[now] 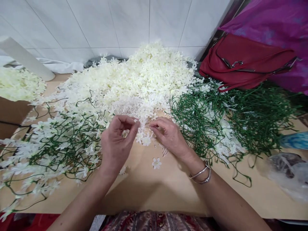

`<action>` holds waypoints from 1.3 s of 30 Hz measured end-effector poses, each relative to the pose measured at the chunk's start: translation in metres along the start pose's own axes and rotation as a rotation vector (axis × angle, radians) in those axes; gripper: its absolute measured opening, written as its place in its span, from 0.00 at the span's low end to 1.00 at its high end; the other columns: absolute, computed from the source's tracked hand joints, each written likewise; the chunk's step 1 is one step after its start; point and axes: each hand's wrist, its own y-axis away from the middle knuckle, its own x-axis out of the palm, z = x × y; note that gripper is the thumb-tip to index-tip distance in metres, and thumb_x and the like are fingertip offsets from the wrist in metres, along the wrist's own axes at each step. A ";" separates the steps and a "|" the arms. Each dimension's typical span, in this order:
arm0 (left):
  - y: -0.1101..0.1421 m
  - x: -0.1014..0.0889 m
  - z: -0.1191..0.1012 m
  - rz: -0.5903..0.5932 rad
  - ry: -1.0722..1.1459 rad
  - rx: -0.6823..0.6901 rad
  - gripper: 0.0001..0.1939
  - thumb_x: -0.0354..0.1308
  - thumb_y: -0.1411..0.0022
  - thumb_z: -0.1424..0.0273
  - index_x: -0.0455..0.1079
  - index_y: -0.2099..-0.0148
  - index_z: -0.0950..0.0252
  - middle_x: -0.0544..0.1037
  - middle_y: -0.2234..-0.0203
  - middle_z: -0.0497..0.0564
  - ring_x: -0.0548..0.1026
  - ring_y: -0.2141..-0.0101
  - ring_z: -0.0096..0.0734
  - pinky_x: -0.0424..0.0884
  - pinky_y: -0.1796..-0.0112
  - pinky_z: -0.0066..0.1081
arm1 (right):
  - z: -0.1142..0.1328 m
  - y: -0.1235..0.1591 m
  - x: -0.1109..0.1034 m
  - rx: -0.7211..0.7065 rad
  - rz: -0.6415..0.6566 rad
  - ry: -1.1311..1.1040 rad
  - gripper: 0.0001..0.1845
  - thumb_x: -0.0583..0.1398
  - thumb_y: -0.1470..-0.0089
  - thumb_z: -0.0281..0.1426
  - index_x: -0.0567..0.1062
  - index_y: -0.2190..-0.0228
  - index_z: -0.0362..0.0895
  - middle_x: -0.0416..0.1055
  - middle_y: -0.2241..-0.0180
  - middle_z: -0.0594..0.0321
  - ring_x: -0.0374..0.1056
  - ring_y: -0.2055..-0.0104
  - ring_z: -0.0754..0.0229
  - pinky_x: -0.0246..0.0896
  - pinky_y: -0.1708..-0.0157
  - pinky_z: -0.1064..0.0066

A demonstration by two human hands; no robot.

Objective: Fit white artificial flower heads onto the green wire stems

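My left hand (117, 144) pinches its thumb and fingers together on a small white artificial flower piece at the front edge of a big heap of cream plastic flowers (134, 80). My right hand (168, 134), with two silver bangles at the wrist, has its fingers curled and pinched on small white stamen pieces (144, 139) just beside the left fingertips. One loose white flower (156, 163) lies on the tan table (154, 189) below the hands.
Green stems with flowers attached (48, 150) spread at the left. Bare green stems (240, 118) lie at the right, below a red handbag (243, 61). A white tube (26, 59) leans at the far left. A plastic bag (288, 173) sits at the right edge.
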 end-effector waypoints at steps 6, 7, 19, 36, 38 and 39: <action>0.056 0.026 -0.015 0.450 0.477 -0.238 0.02 0.64 0.33 0.72 0.75 0.58 0.64 0.80 0.68 0.48 0.77 0.68 0.26 0.73 0.65 0.24 | 0.010 -0.004 -0.030 0.087 0.233 0.082 0.09 0.59 0.39 0.21 0.77 0.67 0.45 0.78 0.65 0.61 0.71 0.62 0.58 0.61 0.60 0.67; 0.064 0.028 -0.013 0.559 0.494 -0.256 0.01 0.64 0.33 0.73 0.75 0.59 0.65 0.81 0.68 0.49 0.77 0.68 0.27 0.74 0.65 0.25 | 0.014 -0.004 -0.036 0.109 0.300 0.127 0.10 0.59 0.40 0.21 0.76 0.69 0.45 0.77 0.68 0.62 0.70 0.66 0.59 0.59 0.63 0.68; 0.035 0.012 0.044 0.036 0.406 -0.279 0.09 0.64 0.31 0.65 0.70 0.55 0.63 0.77 0.70 0.45 0.79 0.69 0.24 0.74 0.64 0.23 | 0.026 0.031 -0.032 0.318 0.423 0.517 0.08 0.58 0.37 0.22 0.73 0.69 0.43 0.75 0.64 0.57 0.69 0.63 0.54 0.54 0.61 0.63; 0.037 0.017 0.043 -0.082 0.410 -0.322 0.11 0.69 0.36 0.64 0.75 0.56 0.64 0.81 0.70 0.45 0.82 0.68 0.22 0.77 0.63 0.20 | 0.032 0.024 -0.004 0.436 -0.061 -0.360 0.07 0.63 0.45 0.28 0.80 0.63 0.45 0.76 0.69 0.65 0.71 0.65 0.60 0.65 0.60 0.66; 0.038 0.018 0.043 -0.073 0.399 -0.328 0.12 0.69 0.36 0.63 0.75 0.54 0.64 0.82 0.68 0.46 0.83 0.67 0.24 0.78 0.62 0.21 | 0.027 0.027 -0.002 0.452 -0.062 -0.385 0.05 0.64 0.44 0.29 0.81 0.65 0.45 0.76 0.70 0.65 0.70 0.66 0.61 0.64 0.61 0.66; 0.038 0.019 0.044 -0.071 0.398 -0.332 0.13 0.69 0.36 0.63 0.76 0.54 0.64 0.82 0.68 0.47 0.83 0.66 0.25 0.78 0.61 0.22 | 0.026 0.029 -0.001 0.456 -0.063 -0.397 0.04 0.65 0.45 0.30 0.81 0.66 0.45 0.75 0.70 0.65 0.69 0.67 0.61 0.64 0.61 0.66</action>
